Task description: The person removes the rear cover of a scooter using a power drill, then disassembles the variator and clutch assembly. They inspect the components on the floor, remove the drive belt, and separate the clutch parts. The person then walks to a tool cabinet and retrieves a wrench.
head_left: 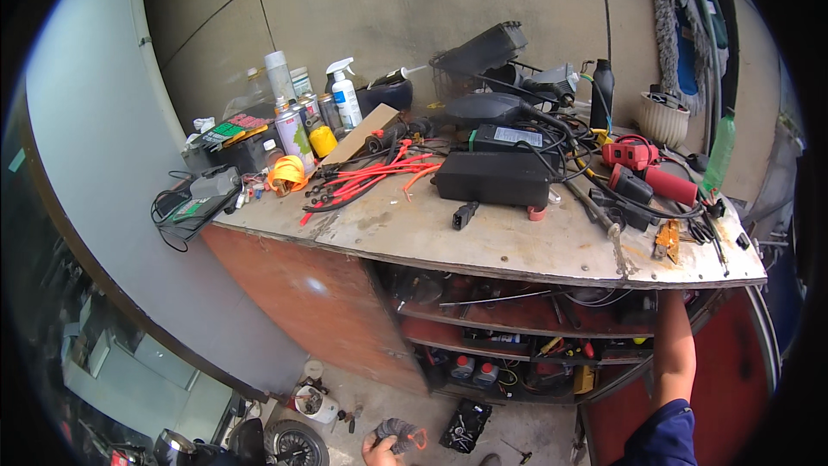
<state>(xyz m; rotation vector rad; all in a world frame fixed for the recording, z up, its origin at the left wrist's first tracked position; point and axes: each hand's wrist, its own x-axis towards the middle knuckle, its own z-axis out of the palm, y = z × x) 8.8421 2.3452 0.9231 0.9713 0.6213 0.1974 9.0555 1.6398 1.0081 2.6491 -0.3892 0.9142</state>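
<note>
At the bottom edge, my left hand (380, 450) is closed around a dark grey, ribbed coiled bundle (397, 431) with an orange-red loop at one end. What the bundle is, I cannot make out. My right forearm (674, 349), in a dark blue sleeve, reaches up along the right side of the cabinet. The hand itself disappears beneath the front edge of the worktop (388, 237), by the upper shelf (509, 318), so its fingers are hidden. That shelf carries a long thin metal rod (496, 299) and loose wires.
Red and black cables (371, 179), a black box (492, 178), a red power tool (630, 153) and spray cans (294, 131) crowd the worktop. A red cabinet door (724, 371) stands open at right. On the floor lie a black tool tray (466, 425) and a white bucket (317, 406).
</note>
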